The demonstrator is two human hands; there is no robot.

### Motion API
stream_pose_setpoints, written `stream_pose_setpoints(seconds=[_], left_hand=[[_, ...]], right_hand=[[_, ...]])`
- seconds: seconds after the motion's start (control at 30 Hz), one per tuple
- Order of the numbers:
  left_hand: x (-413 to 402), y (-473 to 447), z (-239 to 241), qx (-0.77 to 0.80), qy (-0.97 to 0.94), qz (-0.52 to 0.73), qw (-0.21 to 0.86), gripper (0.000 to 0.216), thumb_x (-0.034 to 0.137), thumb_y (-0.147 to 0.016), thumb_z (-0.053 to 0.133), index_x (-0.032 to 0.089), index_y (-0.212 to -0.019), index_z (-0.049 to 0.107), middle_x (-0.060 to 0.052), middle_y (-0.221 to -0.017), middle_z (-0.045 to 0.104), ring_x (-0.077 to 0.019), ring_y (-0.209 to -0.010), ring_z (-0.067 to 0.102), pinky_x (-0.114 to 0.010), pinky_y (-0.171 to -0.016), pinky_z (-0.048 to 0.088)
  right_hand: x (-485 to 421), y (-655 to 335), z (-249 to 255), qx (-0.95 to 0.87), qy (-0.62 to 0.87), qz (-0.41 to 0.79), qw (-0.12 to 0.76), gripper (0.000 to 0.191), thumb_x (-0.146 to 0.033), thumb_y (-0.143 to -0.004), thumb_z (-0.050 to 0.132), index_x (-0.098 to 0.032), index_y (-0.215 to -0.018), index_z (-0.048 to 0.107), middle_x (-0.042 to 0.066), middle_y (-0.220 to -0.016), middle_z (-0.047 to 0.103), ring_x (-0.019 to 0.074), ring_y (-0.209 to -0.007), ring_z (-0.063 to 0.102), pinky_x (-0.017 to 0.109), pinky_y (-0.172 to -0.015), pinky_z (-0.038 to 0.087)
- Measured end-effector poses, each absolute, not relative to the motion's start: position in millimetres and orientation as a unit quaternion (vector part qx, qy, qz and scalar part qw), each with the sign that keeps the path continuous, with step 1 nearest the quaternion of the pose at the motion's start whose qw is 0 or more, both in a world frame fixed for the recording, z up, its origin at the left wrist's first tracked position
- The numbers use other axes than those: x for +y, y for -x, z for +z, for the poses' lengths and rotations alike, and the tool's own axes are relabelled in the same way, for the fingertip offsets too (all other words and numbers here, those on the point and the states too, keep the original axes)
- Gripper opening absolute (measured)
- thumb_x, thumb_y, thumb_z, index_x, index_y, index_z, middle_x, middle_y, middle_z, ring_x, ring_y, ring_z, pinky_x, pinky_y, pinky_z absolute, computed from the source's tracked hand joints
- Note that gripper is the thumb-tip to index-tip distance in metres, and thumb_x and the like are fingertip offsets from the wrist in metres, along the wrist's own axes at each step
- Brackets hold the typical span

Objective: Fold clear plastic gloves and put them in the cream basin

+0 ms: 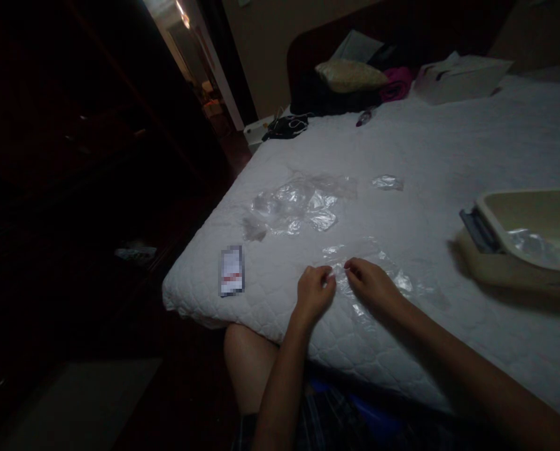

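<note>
Both hands, left [314, 293] and right [373, 283], were pinched on one clear bag [369, 275]; loose bags [299, 205] beyond it looked untouched, so barely started

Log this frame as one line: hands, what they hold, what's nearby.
left hand: pinching clear plastic bag | right hand: pinching same bag | surface: white mattress | nearby: crumpled plastic pile, beige bin

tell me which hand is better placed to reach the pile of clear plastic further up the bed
Left, probably. Both hands pinch the clear plastic bag near the bed's edge, but the left hand sits on the side toward the crumpled plastic pile; the right hand would have to cross over.
</note>
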State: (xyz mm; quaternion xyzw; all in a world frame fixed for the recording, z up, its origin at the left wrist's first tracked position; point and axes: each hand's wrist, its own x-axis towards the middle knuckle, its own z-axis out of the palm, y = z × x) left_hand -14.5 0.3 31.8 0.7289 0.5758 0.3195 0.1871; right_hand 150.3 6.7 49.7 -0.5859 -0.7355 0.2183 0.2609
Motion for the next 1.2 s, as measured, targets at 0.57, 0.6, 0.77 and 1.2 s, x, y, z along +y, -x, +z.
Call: stream_pose_setpoints(seconds=[0.57,0.6,0.77,1.2], left_hand=[[2.0,13.6,24.3,0.521,-0.755,0.372,0.142,0.023,0.030,-0.086,0.051,0.020,-0.106,0.058,-0.007,-0.115,0.052,-0.0161,-0.095,0.057,-0.030,-0.082,0.050],[1.8,13.9,23.7,0.512,-0.757,0.383,0.137,0.023,0.029,-0.086,0.052,0.020,-0.106,0.058,-0.008,-0.118,0.052,-0.0164,-0.097,0.056,-0.031,-0.083,0.050],[0.1,15.2,20.4,0.445,-0.797,0.397,0.096,0.016,0.027,-0.086,0.053,0.018,-0.096,0.061,-0.006,-0.101,0.062,-0.0179,-0.096,0.056,-0.035,-0.085,0.049],[-5.2,17.6,21.5,0.430,-0.832,0.341,0.084,0.017,0.024,-0.083,0.056,0.020,-0.098,0.061,-0.007,-0.120,0.057,-0.0211,-0.107,0.052,-0.040,-0.089,0.046]], right_hand=[[7.0,-144.6,54.2,-0.802,0.578,0.090,0.120,0.027,-0.022,-0.089,0.038,-0.016,-0.085,0.064,0.009,-0.085,0.059,0.0164,-0.077,0.055,0.025,-0.067,0.035],[7.3,-145.1,53.8,-0.802,0.579,0.092,0.120,0.027,-0.023,-0.089,0.038,-0.016,-0.086,0.064,0.008,-0.085,0.059,0.0160,-0.076,0.055,0.025,-0.066,0.035],[7.7,-150.2,53.0,-0.798,0.579,0.099,0.132,0.026,-0.022,-0.089,0.037,-0.017,-0.087,0.063,0.007,-0.084,0.059,0.0149,-0.074,0.056,0.024,-0.065,0.035],[11.9,-175.5,53.7,-0.796,0.557,0.085,0.221,0.029,-0.027,-0.090,0.038,-0.014,-0.102,0.061,0.010,-0.095,0.060,0.0188,-0.088,0.056,0.028,-0.079,0.042]])
